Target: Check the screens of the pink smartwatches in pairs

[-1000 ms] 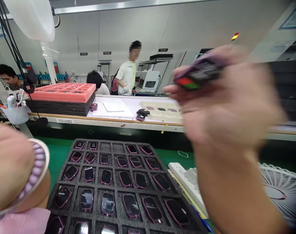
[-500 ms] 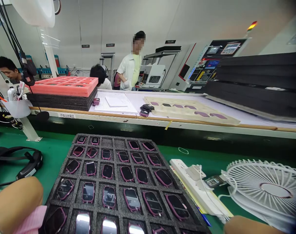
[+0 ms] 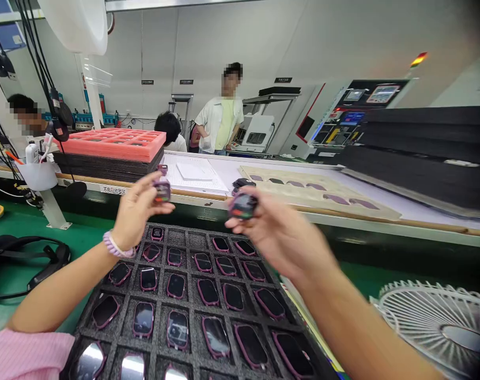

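Note:
My left hand (image 3: 135, 214) is raised over the far end of a black foam tray (image 3: 184, 240) and pinches a small purple-rimmed watch body (image 3: 162, 190) between thumb and fingers. My right hand (image 3: 281, 235) is held up beside it and grips a second purple watch body (image 3: 243, 205), blurred by motion. The tray below holds several rows of the same dark-screened, purple-edged watch bodies (image 3: 176, 285), with a few empty pockets at the far row. A beaded bracelet (image 3: 114, 247) circles my left wrist.
A white fan (image 3: 438, 327) lies at the right on the green mat. A black headset (image 3: 30, 258) lies at the left. Across the raised bench stand a pink foam tray stack (image 3: 113, 148), papers (image 3: 192, 174), a beige tray (image 3: 315, 187), black trays (image 3: 425, 153) and three people.
Both hands had dropped to the bottom edge half a second ago; now they are raised over the tray's far end, each holding a watch body.

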`<state>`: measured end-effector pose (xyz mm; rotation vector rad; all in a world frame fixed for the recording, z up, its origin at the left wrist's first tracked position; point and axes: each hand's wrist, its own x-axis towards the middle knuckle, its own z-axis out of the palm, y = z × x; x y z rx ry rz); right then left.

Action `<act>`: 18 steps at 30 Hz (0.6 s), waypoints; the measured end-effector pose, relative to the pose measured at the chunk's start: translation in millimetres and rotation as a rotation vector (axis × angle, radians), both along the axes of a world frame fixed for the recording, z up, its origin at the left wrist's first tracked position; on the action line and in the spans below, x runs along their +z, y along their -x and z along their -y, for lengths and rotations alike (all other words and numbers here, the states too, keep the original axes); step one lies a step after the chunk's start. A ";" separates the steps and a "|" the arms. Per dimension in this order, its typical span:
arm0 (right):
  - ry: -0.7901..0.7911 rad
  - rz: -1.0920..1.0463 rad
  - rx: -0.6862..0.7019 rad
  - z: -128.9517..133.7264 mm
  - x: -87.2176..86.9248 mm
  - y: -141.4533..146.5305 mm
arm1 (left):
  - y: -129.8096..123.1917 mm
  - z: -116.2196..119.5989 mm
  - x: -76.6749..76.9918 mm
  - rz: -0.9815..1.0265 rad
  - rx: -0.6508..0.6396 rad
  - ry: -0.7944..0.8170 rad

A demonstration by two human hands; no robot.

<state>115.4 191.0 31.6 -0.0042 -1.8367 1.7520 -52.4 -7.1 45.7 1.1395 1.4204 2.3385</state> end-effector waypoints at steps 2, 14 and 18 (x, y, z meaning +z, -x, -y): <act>0.147 0.140 0.093 0.0 -21.5 22.8 | 4.4 -21.5 -25.0 0.140 -0.118 0.241; 0.128 0.399 0.286 -24.8 -84.2 63.9 | 39.4 -72.2 -100.1 -0.124 -0.216 0.686; -0.308 0.405 0.223 -39.2 -90.2 70.7 | 52.9 -72.4 -105.0 -0.418 -0.180 0.842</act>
